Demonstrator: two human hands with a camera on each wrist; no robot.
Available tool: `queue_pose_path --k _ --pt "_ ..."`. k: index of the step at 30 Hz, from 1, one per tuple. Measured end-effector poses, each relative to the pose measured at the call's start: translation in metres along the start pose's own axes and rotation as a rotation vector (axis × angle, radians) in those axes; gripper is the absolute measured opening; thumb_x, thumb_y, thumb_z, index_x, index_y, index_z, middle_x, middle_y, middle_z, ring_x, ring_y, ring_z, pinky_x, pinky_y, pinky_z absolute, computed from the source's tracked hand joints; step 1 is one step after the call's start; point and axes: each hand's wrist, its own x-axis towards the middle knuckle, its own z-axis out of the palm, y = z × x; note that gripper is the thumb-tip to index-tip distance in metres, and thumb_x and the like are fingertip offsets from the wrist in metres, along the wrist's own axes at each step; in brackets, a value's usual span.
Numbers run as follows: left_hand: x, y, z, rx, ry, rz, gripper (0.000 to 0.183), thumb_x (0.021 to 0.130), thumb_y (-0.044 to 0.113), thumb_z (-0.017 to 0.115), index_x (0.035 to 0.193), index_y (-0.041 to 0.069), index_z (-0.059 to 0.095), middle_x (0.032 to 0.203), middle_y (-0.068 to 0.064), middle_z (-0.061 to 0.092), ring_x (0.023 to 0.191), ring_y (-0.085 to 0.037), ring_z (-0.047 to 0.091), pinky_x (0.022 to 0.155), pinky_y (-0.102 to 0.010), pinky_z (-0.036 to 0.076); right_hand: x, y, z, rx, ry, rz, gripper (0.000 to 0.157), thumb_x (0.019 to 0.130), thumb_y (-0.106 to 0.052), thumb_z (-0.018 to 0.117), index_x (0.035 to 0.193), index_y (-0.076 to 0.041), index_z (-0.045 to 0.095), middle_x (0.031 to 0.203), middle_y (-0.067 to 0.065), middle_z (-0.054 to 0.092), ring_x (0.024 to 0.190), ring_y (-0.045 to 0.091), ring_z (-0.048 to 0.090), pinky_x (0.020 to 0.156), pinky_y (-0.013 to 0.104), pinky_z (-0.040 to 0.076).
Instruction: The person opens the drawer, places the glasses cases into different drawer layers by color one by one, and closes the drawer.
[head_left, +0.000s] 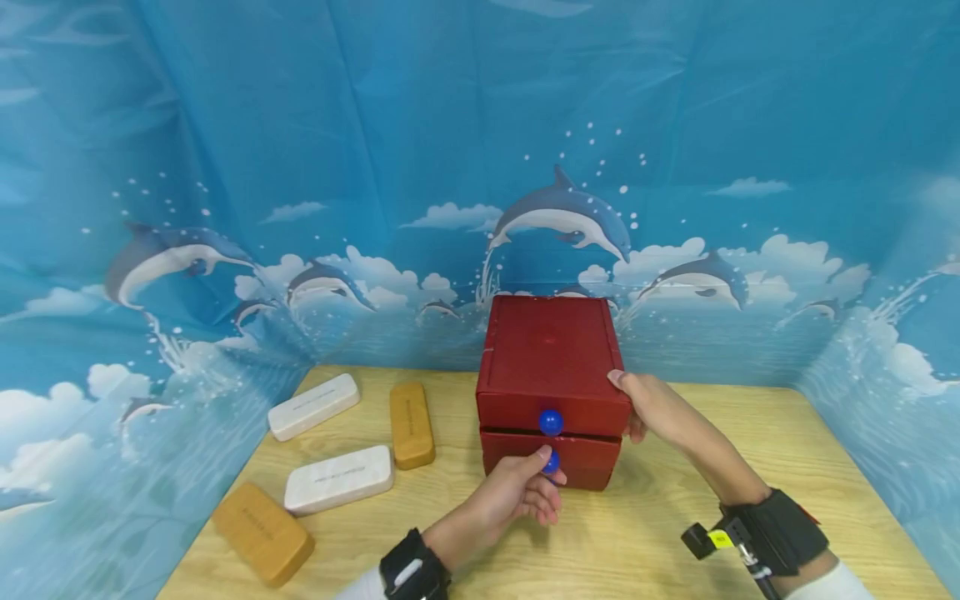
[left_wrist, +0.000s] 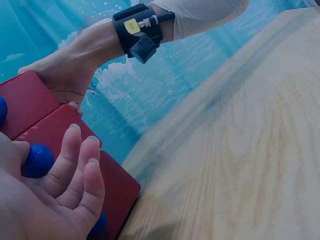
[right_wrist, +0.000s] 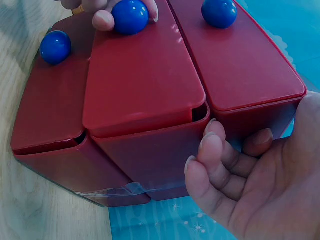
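A red drawer box of three stacked drawers stands on the table, each front bearing a round blue knob. My left hand pinches the middle knob between thumb and fingers, its other fingers loosely bent. Above it is the top knob; below, the bottom knob shows in the right wrist view. My right hand holds the box at its right side, thumb over the top edge, curled fingers against the side wall. A small dark notch shows at the middle drawer's corner in the right wrist view.
Left of the box lie two white oblong cases and two orange-brown ones, all with faint printing. A blue curtain with dolphins and clouds surrounds the wooden table at the back and sides.
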Motion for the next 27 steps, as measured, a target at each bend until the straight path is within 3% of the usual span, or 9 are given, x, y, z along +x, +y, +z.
queue_pose_path --k 11,27 --pt "-0.017 -0.007 0.005 -0.004 -0.014 -0.009 0.063 0.096 0.052 0.047 0.106 -0.01 0.06 0.069 -0.001 0.065 0.058 -0.013 0.062 0.053 -0.024 0.05 -0.001 -0.001 0.001 -0.015 0.015 0.029 0.066 0.102 -0.052 0.024 0.077 -0.003 0.062 0.058 0.016 0.061 0.052 0.03 0.06 0.069 0.039 0.05" --pt "-0.039 -0.011 0.012 0.009 -0.052 -0.015 0.057 0.098 0.049 0.044 0.104 -0.005 0.062 0.069 -0.002 0.065 0.059 -0.014 0.061 0.053 -0.024 0.05 -0.001 0.001 0.002 0.009 0.011 -0.016 0.063 0.103 -0.046 0.024 0.08 -0.002 0.063 0.061 0.011 0.061 0.051 0.03 0.059 0.056 0.04 0.051"
